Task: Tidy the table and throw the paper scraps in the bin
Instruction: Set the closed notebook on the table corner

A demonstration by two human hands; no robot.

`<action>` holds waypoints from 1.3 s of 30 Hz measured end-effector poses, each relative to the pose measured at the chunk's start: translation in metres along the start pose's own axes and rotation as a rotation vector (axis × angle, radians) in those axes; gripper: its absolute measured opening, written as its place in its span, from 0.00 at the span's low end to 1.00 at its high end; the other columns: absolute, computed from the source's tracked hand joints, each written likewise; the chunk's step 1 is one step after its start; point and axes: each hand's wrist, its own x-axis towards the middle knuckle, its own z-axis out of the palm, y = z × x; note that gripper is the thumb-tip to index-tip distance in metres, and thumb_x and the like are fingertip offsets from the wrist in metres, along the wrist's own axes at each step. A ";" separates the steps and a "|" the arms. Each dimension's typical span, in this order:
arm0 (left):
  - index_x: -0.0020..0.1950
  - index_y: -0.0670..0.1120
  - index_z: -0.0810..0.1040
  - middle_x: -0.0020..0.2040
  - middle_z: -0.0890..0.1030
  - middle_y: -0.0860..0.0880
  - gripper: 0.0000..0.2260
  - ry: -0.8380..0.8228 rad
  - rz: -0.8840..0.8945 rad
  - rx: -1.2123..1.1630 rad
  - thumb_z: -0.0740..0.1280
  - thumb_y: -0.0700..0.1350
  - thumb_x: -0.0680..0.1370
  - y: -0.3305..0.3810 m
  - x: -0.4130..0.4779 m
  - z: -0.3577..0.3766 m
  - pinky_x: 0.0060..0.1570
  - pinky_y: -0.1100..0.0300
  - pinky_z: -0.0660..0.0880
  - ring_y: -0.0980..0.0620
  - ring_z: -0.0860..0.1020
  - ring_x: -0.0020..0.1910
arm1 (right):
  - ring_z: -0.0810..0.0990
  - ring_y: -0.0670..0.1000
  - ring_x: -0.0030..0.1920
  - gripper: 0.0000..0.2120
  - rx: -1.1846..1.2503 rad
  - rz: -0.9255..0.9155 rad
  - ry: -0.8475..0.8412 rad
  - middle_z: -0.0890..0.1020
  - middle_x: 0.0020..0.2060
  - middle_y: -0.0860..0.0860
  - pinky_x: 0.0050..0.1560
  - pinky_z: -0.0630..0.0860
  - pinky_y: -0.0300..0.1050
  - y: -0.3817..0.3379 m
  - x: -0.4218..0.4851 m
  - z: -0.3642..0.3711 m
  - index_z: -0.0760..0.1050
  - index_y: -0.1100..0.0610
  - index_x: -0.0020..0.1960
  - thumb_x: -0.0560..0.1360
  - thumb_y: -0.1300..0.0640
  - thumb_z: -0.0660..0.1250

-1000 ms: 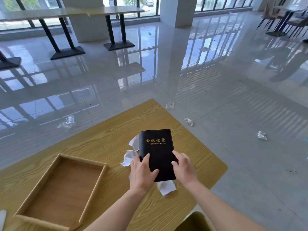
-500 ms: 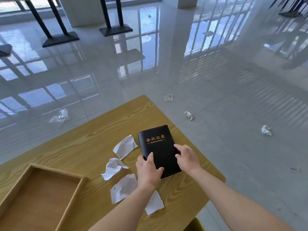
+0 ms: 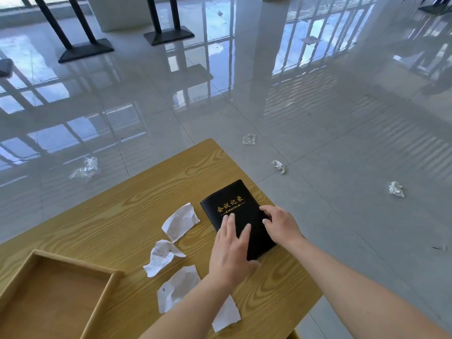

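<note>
A black notebook point(image 3: 231, 204) with gold lettering lies flat near the far right corner of the wooden table point(image 3: 127, 211). My left hand point(image 3: 231, 250) rests flat on its cover with straight fingers. My right hand point(image 3: 281, 223) touches the notebook's right edge, fingers bent over it. Several torn white paper scraps lie on the table left of the notebook: one point(image 3: 181, 221) beside it, one point(image 3: 162, 256) nearer, one point(image 3: 177, 287) by my left forearm, and one point(image 3: 226, 316) partly under that forearm.
An open wooden tray point(image 3: 102, 307) stands at the table's near left. Crumpled paper balls lie on the glossy tiled floor: point(image 3: 249, 138), point(image 3: 278, 165), point(image 3: 396, 189), and a larger one point(image 3: 85, 167) to the left. Black table bases point(image 3: 168, 36) stand far back.
The notebook, held up off the table a second ago, now lies flat on it. My left hand has moved from gripping its lower edge to lying flat on the cover. Paper scraps are uncovered.
</note>
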 end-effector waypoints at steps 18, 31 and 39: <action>0.77 0.50 0.56 0.78 0.43 0.35 0.43 -0.139 0.028 0.105 0.73 0.61 0.70 -0.009 0.046 0.001 0.75 0.46 0.45 0.39 0.38 0.77 | 0.76 0.56 0.62 0.22 -0.117 -0.073 0.023 0.77 0.62 0.53 0.60 0.75 0.51 0.005 0.029 0.003 0.71 0.55 0.69 0.77 0.53 0.68; 0.78 0.49 0.55 0.78 0.44 0.34 0.43 -0.146 -0.018 0.144 0.71 0.62 0.71 -0.008 0.065 -0.004 0.75 0.46 0.45 0.37 0.40 0.77 | 0.74 0.57 0.62 0.21 -0.148 -0.095 0.069 0.77 0.63 0.55 0.60 0.74 0.51 0.001 0.054 0.006 0.71 0.56 0.70 0.78 0.55 0.67; 0.78 0.49 0.54 0.78 0.43 0.34 0.43 -0.145 -0.025 0.153 0.71 0.63 0.72 -0.009 0.071 -0.003 0.75 0.46 0.44 0.38 0.39 0.77 | 0.74 0.57 0.63 0.22 -0.144 -0.077 0.068 0.77 0.63 0.54 0.61 0.73 0.50 -0.003 0.062 0.005 0.71 0.56 0.71 0.78 0.55 0.67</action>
